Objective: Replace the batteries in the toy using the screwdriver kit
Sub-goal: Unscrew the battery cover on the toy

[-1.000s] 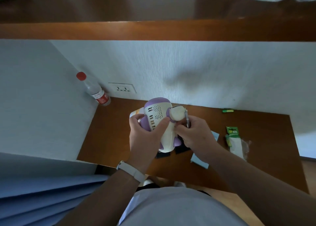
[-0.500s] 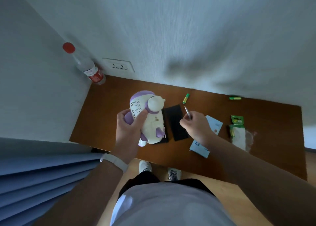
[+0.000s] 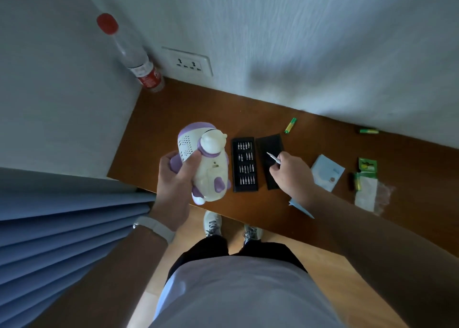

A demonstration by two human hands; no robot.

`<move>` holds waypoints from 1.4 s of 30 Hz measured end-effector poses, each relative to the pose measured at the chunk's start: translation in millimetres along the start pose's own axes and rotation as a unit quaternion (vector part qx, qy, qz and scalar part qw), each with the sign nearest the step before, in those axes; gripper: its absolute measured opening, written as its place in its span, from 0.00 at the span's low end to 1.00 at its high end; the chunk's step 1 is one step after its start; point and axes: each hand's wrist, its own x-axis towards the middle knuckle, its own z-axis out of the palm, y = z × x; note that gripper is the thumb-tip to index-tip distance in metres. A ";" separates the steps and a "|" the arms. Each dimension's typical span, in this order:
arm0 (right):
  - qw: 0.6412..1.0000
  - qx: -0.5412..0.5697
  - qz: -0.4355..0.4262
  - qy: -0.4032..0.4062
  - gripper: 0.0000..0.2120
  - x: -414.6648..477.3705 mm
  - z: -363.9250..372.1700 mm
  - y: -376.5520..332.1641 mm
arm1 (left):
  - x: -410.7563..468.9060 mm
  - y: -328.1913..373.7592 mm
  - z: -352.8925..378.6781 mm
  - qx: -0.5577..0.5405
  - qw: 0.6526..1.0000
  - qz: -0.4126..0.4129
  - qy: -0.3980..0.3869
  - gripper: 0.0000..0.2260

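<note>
My left hand grips a white and purple toy above the left part of the brown table. My right hand pinches a thin silver screwdriver, its tip pointing up-left over the black lid of the kit. The open screwdriver kit tray with several rows of bits lies between the toy and my right hand. One green battery and another green battery lie near the wall. A green battery pack sits at the right.
A clear bottle with a red cap stands in the back left corner beside a wall socket. A pale blue paper lies right of my right hand. Blue curtain folds hang at the left. My shoes show below the table edge.
The view has tilted down. My right hand with the screwdriver has drawn away from the toy to the right, over the kit lid. The toy has moved left, uncovering the kit tray.
</note>
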 end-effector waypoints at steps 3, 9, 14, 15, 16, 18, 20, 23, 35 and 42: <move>0.999 0.037 0.013 -0.007 0.07 -3.5 -2.0 1.3 | 2.0 -1.5 -9.4 -0.007 1.000 0.003 0.010 0.36; 0.992 0.109 0.068 -0.019 0.11 -10.1 -11.6 -6.1 | 12.5 1.3 -25.4 0.014 1.000 0.015 -0.007 0.29; 0.981 0.185 0.061 -0.018 0.08 -21.2 -16.3 -34.3 | 20.1 7.1 -37.8 0.037 0.999 0.031 -0.022 0.36; 0.977 0.202 0.057 -0.029 0.07 -23.1 -14.4 -42.8 | 21.3 8.5 -40.6 0.037 0.998 0.035 -0.027 0.36; 0.974 0.216 0.051 -0.038 0.06 -24.6 -12.0 -52.1 | 22.4 10.3 -43.5 0.035 0.998 0.039 -0.029 0.36; 0.973 0.222 0.035 -0.047 0.07 -25.3 -5.1 -71.6 | 24.9 13.1 -50.8 0.035 0.998 0.044 -0.027 0.36; 0.983 0.179 0.004 -0.031 0.09 -23.1 2.9 -90.3 | 27.8 14.7 -59.1 0.036 0.998 0.044 -0.026 0.37; 0.993 0.108 -0.042 0.002 0.09 -17.1 15.0 -115.1 | 32.8 16.9 -74.1 0.026 0.999 0.038 -0.019 0.37; 0.996 -0.054 -0.059 -0.041 0.09 5.2 44.7 -154.2 | 56.2 19.8 -128.2 -0.020 1.000 0.020 -0.003 0.40; 0.997 -0.073 -0.017 -0.034 0.10 10.8 57.3 -161.8 | 61.5 22.4 -136.5 -0.013 0.999 0.040 -0.032 0.35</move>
